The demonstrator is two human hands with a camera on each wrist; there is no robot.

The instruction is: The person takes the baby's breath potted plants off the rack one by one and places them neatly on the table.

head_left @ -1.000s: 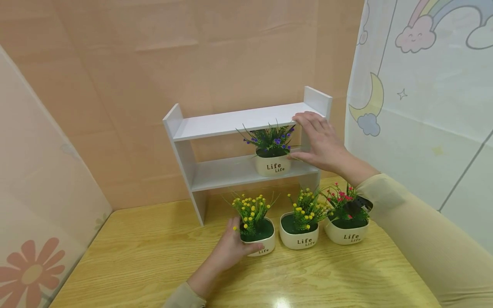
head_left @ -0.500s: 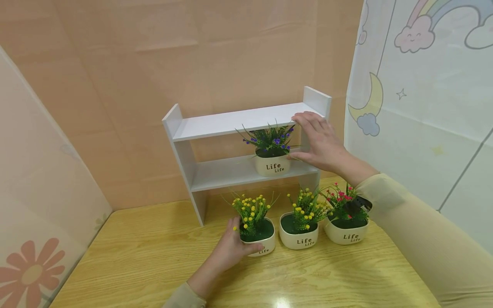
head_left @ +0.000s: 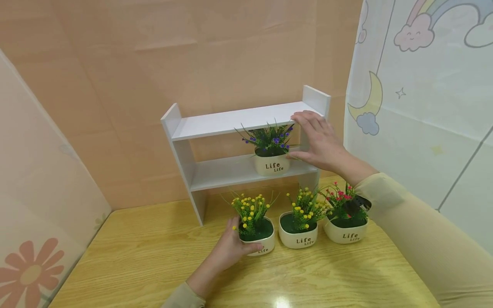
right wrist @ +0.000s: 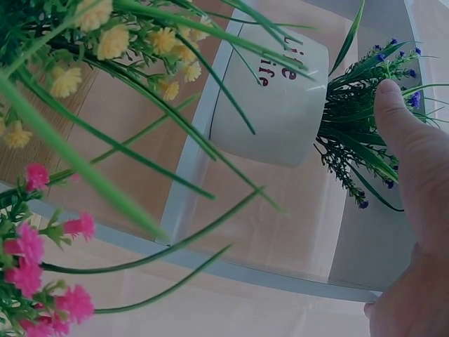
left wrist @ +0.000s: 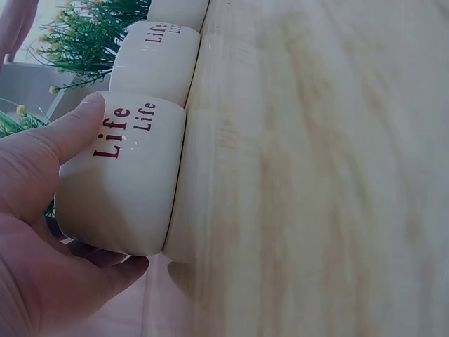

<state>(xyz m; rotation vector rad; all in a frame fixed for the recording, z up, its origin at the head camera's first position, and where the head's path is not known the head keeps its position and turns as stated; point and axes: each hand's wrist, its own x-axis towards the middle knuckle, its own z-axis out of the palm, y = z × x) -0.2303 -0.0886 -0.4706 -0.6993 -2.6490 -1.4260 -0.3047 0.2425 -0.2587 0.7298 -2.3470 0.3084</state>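
Observation:
My left hand [head_left: 227, 248] holds the leftmost flowerpot [head_left: 265, 245], a cream pot of yellow flowers on the table. In the left wrist view the thumb [left wrist: 81, 126] presses the pot's lettered front, and the other fingers lie at its end. My right hand [head_left: 319, 139] is at the right of the white shelf [head_left: 239, 119], fingertips on the upper board's front edge. Its thumb [right wrist: 396, 116] points at the purple flowers of another cream pot [head_left: 271, 164] on the middle board. In the right wrist view the thumb is by the leaves, off the pot's wall.
A second pot of yellow flowers [head_left: 298, 239] and a pot of pink-red flowers [head_left: 345, 234] stand in a row on the wooden table [head_left: 146, 256]. An orange cloth [head_left: 231, 55] hangs behind the shelf. Printed sheets enclose both sides.
Both hands and all the pots keep their places. Only a very slight shift of the head view shows.

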